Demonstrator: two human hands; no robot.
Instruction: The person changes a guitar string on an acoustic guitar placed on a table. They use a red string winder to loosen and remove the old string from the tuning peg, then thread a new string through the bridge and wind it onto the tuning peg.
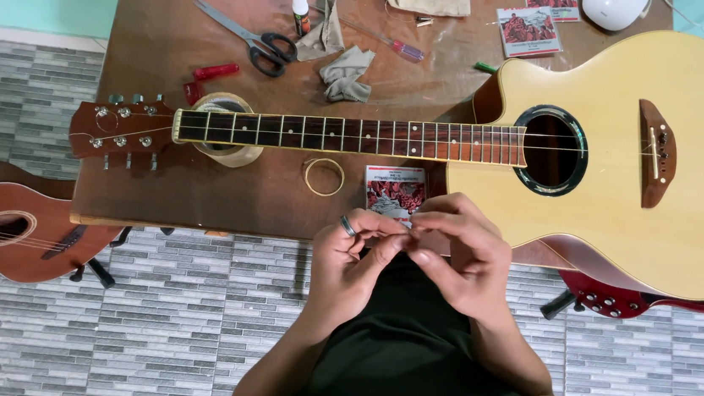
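Pinching something very thin between both hands, my left hand (349, 258) and right hand (463, 252) meet fingertip to fingertip over the table edge (158, 217), close to the guitar (621, 166). A red-and-white square packet (395, 191) lies just beside them; two similar packets (541, 7) lie far behind.

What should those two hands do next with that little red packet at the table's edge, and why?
Probably finish pulling the small red packet open. The left hand and right hand meet fingertip to fingertip at its lower edge, pinching something too small to make out. The acoustic guitar seems to carry only a few strings, so a fresh string looks needed.
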